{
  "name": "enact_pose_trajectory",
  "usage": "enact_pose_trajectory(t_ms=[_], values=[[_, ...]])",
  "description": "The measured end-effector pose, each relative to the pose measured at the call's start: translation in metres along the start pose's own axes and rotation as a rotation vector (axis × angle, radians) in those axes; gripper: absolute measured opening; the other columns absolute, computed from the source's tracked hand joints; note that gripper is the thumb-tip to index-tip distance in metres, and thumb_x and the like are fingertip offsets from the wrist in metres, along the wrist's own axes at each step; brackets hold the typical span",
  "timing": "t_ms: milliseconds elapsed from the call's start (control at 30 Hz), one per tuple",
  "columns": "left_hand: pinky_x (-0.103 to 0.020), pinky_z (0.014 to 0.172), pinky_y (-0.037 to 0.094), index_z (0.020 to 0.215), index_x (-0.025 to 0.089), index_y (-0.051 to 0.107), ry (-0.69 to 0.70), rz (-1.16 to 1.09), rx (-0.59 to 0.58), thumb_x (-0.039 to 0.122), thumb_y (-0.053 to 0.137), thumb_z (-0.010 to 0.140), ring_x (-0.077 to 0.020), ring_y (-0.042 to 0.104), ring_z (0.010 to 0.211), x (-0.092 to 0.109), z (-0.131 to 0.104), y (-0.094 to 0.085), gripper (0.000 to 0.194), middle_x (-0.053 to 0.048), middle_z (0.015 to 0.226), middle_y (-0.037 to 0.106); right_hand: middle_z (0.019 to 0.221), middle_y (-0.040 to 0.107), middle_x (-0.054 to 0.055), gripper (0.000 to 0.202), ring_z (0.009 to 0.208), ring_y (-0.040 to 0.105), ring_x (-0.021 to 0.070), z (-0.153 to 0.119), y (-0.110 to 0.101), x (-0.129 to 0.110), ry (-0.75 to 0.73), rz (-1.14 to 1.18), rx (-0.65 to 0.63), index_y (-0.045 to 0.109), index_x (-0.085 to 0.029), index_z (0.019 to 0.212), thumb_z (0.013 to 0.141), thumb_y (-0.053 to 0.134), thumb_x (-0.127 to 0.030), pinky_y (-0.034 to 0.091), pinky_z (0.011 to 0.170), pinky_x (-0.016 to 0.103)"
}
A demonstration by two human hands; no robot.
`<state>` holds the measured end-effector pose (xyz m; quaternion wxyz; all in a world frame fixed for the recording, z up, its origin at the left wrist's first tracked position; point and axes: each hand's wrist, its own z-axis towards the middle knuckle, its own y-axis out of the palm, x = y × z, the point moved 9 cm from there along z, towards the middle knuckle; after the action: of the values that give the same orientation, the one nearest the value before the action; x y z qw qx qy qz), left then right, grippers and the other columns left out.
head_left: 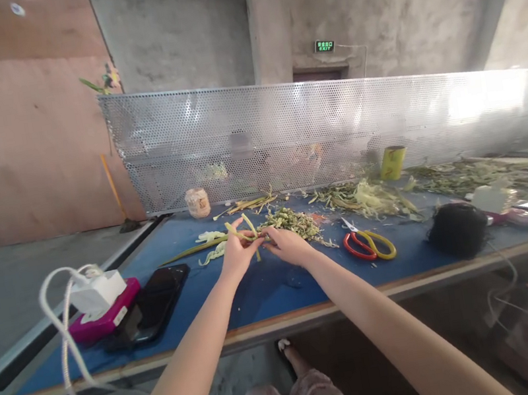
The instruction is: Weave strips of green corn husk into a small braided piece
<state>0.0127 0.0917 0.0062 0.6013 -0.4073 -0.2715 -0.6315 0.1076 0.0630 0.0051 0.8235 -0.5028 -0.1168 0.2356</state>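
Observation:
My left hand (239, 256) is closed on several yellow-green plant strips (248, 223), which stick up and out between the fingers in a crossed bundle. Against it, my right hand (286, 245) pinches the same strips from the right, the fingertips of both hands nearly touching. One short strip end hangs below the fingers. Just behind my right hand lies a heap of small green-yellow plant pieces (292, 221). To the left, a long green stem (197, 251) and pale leafy scraps (213, 253) rest on the blue table (269, 293). The exact hold of the fingertips is partly hidden.
Red-and-yellow-handled scissors (369, 244) lie right of my hands. A black phone (158, 302) and a magenta block with a white charger (99, 294) sit left. Behind stand a pale roll (197, 202), a yellow cylinder (393, 162) and a perforated metal screen (244, 134). A black bundle (457, 230) lies right.

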Motion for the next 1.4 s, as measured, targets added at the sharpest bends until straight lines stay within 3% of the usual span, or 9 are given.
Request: enact_pose_trajectory(t_ms=[167,467,667,933,1400], values=[[-0.028,0.064,0.044,0.12,0.017,0.036,0.034,0.123,-0.034,0.023,0.067,0.059,-0.0136,0.056,0.062,0.002,-0.003,-0.002,0.069,0.001,0.071,0.058,0.082,0.061,0.009,0.015,0.082,0.054,0.0184,0.004,0.001,-0.004,-0.05,-0.108,-0.029,0.053,-0.015,0.087,0.082,0.04,-0.022,0.036,0.072,0.027],[-0.026,0.062,0.043,0.12,0.018,0.037,0.08,0.2,-0.108,0.015,0.063,0.058,-0.0116,0.054,0.057,0.009,-0.007,0.005,0.067,0.004,0.068,0.057,0.078,0.062,0.011,0.022,0.075,0.055,0.0201,0.008,0.006,0.001,-0.036,-0.277,-0.038,0.056,-0.014,0.088,0.083,0.038,-0.024,0.036,0.065,0.027],[-0.024,0.053,0.042,0.115,0.018,0.037,0.066,0.145,-0.172,0.012,0.06,0.058,-0.0115,0.053,0.054,0.009,-0.008,0.013,0.062,0.005,0.064,0.054,0.077,0.061,0.012,0.03,0.076,0.054,0.0194,0.007,0.006,-0.003,-0.139,-0.331,-0.047,0.057,-0.012,0.088,0.086,0.031,-0.027,0.033,0.066,0.028],[-0.022,0.053,0.04,0.106,0.02,0.039,0.052,0.073,-0.221,0.009,0.06,0.056,-0.0094,0.05,0.054,0.011,-0.008,0.022,0.056,0.007,0.062,0.05,0.069,0.062,0.013,0.031,0.068,0.053,0.0197,0.002,0.006,-0.002,-0.23,-0.381,-0.078,0.058,-0.01,0.085,0.084,0.031,-0.025,0.03,0.06,0.028],[-0.025,0.056,0.039,0.097,0.019,0.037,-0.001,-0.023,-0.232,0.005,0.064,0.051,-0.0106,0.052,0.055,0.003,0.002,0.024,0.055,0.007,0.061,0.053,0.071,0.064,0.015,0.03,0.066,0.058,0.0212,0.0,0.007,0.007,-0.165,-0.432,-0.136,0.058,-0.008,0.088,0.082,0.032,-0.021,0.03,0.055,0.027]])
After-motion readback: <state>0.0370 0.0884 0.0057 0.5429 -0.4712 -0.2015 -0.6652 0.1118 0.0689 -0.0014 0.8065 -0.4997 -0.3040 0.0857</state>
